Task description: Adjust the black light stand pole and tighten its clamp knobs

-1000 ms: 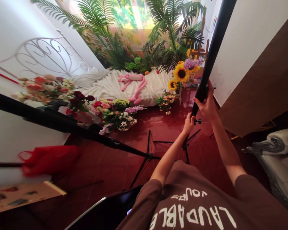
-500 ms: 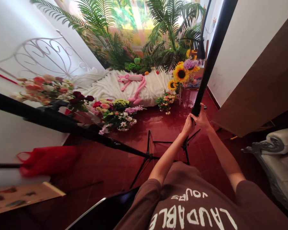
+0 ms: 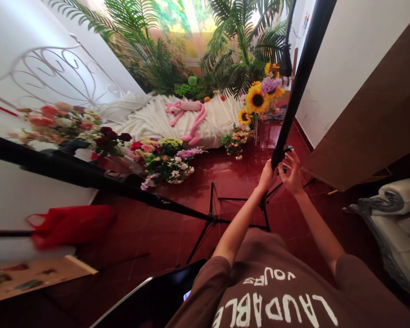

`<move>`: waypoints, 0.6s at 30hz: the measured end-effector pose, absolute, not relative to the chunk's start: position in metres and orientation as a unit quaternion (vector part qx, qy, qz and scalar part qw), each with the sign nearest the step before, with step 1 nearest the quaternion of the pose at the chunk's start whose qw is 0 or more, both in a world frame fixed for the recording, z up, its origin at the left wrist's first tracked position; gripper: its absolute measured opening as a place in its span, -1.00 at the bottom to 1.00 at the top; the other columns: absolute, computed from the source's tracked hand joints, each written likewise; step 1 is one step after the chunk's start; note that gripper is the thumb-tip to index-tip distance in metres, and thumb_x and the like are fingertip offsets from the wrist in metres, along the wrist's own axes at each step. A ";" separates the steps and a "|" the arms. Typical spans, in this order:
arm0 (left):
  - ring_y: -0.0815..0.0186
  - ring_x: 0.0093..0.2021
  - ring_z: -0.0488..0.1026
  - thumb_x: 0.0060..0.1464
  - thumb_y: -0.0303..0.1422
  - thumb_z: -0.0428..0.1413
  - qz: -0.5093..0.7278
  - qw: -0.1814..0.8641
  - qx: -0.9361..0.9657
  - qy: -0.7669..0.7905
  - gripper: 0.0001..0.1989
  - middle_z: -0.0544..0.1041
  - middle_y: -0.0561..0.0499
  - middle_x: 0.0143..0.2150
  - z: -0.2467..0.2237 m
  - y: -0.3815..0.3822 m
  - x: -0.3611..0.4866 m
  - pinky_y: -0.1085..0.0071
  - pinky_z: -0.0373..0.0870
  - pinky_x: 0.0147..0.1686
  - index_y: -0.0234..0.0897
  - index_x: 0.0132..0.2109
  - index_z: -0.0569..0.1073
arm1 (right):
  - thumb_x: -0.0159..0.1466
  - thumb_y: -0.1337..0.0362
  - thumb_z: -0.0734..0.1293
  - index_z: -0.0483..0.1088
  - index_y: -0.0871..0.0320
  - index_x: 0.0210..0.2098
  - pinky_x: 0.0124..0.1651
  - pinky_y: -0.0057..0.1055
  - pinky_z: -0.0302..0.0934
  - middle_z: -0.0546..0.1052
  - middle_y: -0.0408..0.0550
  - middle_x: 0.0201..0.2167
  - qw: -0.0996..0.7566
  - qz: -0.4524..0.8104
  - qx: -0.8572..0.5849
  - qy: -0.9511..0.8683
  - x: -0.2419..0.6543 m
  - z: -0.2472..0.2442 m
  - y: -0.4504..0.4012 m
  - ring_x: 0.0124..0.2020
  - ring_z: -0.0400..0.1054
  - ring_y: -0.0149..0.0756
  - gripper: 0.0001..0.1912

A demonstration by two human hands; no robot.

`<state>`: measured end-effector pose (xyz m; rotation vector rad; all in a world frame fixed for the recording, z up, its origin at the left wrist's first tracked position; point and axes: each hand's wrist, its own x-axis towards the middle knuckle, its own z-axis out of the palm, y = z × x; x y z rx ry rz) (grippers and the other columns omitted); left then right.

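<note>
A black light stand (image 3: 295, 86) slants from the upper right down to its tripod legs on the floor. My left hand (image 3: 268, 176) is wrapped around its pole, just below a thick black joint. Beside the pole on the right, my right hand (image 3: 291, 174) has its fingers bent and apart, close to a small black knob (image 3: 288, 149) on the joint. Whether a fingertip touches the knob I cannot tell. A black power plug (image 3: 286, 64) hangs on a cable along the upper pole.
A second black stand (image 3: 99, 182) crosses the left side, its legs (image 3: 210, 218) near my body. Ahead, a white-draped bed (image 3: 215, 120) bears a pink plush toy (image 3: 191, 116), with flowers (image 3: 171, 159) before it. A red bag (image 3: 71, 225) lies left, a dark screen (image 3: 146, 291) below.
My right hand has come off the pole and its fingers have spread beside the knob. My left hand keeps its grip, and the stand has barely moved.
</note>
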<state>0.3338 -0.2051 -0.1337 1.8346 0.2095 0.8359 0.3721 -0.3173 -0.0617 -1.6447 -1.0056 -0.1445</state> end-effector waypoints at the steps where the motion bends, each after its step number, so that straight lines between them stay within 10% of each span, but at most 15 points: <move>1: 0.18 0.00 0.43 0.25 -0.21 -0.05 0.349 0.529 0.768 0.092 -0.65 0.44 -0.24 -0.02 -0.132 -0.206 0.333 0.18 0.34 0.04 -0.29 0.09 0.25 | 0.30 0.20 0.28 -0.09 -0.03 0.35 0.12 -0.09 0.36 0.31 0.09 0.22 0.563 -0.068 -0.703 -0.429 0.371 -0.069 -0.325 0.19 0.30 -0.16 -0.30; 18: 0.25 -0.14 0.48 0.24 -0.18 0.00 0.327 0.557 0.750 0.140 -0.62 0.50 -0.16 -0.08 -0.134 -0.211 0.330 0.33 0.38 -0.12 -0.25 0.12 0.26 | 0.38 0.05 0.14 0.22 0.02 0.24 0.14 -0.11 0.26 0.50 0.05 0.01 0.500 -0.048 -0.779 -0.374 0.388 -0.111 -0.338 0.01 0.40 -0.20 -0.52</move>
